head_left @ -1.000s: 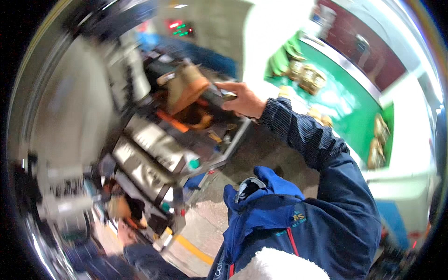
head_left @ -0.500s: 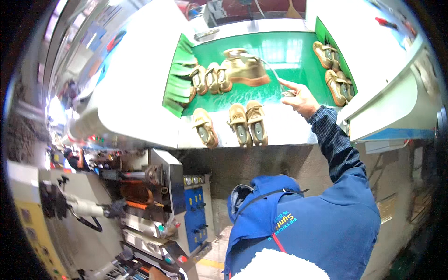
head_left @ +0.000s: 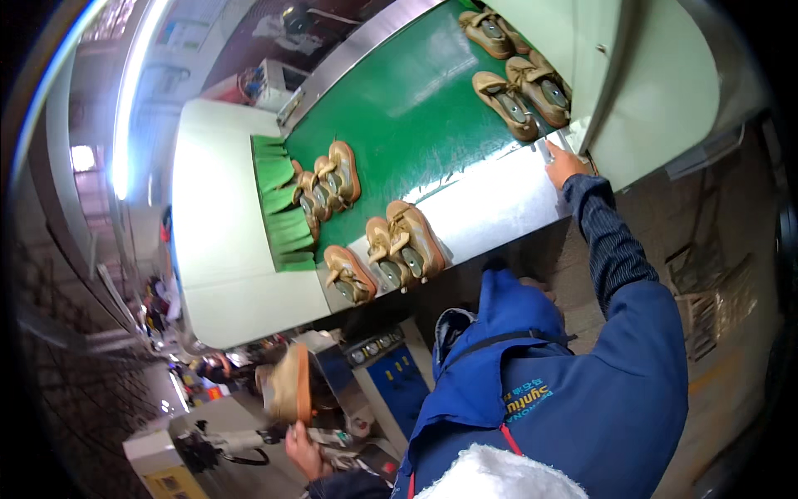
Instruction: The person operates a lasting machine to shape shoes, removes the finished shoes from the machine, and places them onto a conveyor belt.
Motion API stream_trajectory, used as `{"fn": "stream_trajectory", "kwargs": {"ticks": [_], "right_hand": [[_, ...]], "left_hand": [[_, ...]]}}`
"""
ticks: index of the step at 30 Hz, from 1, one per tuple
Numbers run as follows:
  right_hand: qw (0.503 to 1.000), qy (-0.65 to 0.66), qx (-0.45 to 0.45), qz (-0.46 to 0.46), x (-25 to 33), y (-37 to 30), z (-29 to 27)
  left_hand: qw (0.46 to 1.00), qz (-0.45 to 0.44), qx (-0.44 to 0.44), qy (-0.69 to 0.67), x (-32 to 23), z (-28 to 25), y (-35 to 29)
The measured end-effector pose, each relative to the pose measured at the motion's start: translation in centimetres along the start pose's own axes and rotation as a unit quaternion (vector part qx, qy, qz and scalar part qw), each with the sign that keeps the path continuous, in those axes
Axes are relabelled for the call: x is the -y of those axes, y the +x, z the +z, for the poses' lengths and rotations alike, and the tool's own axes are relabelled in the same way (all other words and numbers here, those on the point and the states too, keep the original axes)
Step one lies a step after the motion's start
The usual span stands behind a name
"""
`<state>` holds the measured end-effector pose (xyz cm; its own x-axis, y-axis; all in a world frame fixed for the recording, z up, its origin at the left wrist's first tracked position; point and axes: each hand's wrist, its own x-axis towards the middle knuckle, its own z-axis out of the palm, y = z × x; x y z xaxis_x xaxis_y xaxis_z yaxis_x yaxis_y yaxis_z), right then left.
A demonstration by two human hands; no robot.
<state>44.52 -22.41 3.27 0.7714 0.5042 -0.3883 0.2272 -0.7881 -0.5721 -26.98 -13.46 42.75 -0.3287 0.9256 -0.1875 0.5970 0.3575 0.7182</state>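
Note:
A tan lace-up shoe (head_left: 291, 384) with a brown gum sole stands in the air at lower left, blurred. My left hand (head_left: 306, 452) grips its lower end. Over the right end of the metal ledge, my right hand (head_left: 565, 165) is closed round a slim metal tool (head_left: 541, 141), whose tip shows poorly. Just beyond that hand lie a tan shoe (head_left: 504, 104) and a second shoe (head_left: 539, 87), on the green belt (head_left: 391, 108). Along the ledge (head_left: 490, 204), a single shoe (head_left: 350, 273) and a pair of shoes (head_left: 405, 241) rest to the left.
Several more shoes (head_left: 328, 183) crowd beside a green strip curtain (head_left: 278, 204) at the belt's left. White machine housings (head_left: 224, 216) flank the belt. Below left stands a machine with a blue control panel (head_left: 399, 382) and a jointed arm (head_left: 233, 441).
The view has turned and shifted. The shoe that was over the belt is now at lower left in my left hand. My right hand has drawn back to the ledge's right end with the tool.

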Motion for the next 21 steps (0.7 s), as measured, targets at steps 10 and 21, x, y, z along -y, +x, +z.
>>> {"fn": "stream_trajectory", "kwargs": {"ticks": [10, 21], "right_hand": [[0.997, 0.063, -0.018, 0.038, -1.8, -0.8, 0.1], [0.994, 0.096, -0.031, 0.036, -1.0, -1.0, 1.0]], "left_hand": [[0.834, 0.447, 0.254, 0.200, -20.9, 52.1, 14.6], [0.805, 0.381, 0.401, 0.214, -8.3, 77.4, -0.9]]}}
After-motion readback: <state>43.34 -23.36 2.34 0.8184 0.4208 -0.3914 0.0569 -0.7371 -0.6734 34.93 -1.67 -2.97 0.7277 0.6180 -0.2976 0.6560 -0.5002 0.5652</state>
